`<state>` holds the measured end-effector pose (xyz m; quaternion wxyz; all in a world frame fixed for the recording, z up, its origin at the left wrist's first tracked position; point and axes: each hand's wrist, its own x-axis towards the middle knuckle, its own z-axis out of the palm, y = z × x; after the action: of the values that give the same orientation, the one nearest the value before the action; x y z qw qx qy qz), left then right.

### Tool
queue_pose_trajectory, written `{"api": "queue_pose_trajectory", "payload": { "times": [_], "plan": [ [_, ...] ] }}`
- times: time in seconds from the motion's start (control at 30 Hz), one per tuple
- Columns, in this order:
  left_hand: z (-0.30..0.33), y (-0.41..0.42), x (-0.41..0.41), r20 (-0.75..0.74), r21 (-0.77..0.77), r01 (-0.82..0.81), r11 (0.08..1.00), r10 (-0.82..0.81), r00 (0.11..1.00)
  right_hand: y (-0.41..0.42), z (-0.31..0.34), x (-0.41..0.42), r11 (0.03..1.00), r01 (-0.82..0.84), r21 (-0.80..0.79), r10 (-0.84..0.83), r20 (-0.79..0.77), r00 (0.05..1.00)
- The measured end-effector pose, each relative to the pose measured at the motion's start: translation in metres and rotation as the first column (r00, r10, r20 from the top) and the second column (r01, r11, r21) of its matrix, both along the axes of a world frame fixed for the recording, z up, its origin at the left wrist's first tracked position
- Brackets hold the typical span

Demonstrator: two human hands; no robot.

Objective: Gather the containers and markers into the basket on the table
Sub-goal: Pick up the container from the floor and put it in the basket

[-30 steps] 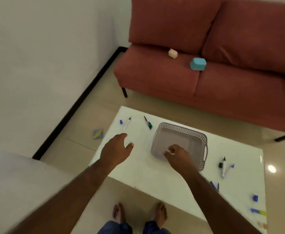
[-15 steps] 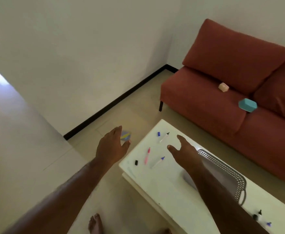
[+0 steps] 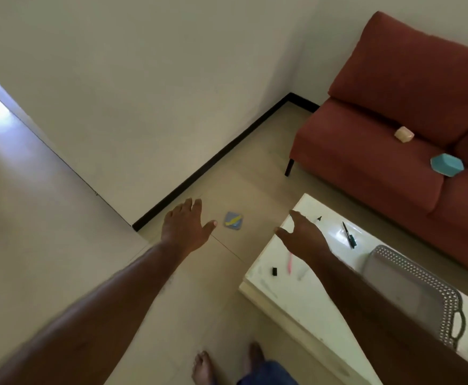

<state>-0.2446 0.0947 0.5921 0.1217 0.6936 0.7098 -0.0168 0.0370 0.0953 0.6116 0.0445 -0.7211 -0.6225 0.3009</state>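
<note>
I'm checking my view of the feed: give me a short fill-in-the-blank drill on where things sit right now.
1. The teal container lies on the ____.
2. The blue-and-yellow item lies on the ____.
3. The grey basket holds ____.
4. The pink marker lies on the ____.

Missing words: sofa; floor; nothing; table

The white counter (image 3: pixel 305 307) carries a grey basket (image 3: pixel 410 290), a dark green marker (image 3: pixel 349 235) near its far edge, a pink marker (image 3: pixel 290 263) and a black cap (image 3: pixel 274 270) toward its left end.
</note>
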Motion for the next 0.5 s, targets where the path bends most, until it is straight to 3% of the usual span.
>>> {"api": "queue_pose_trajectory", "payload": {
  "times": [0.5],
  "plan": [
    [-0.02,0.145,-0.066,-0.091,-0.067,0.023,0.997,-0.029,0.995,0.159,-0.064,-0.069,0.988,-0.037,-0.147,0.038,0.005,0.999]
  ]
}}
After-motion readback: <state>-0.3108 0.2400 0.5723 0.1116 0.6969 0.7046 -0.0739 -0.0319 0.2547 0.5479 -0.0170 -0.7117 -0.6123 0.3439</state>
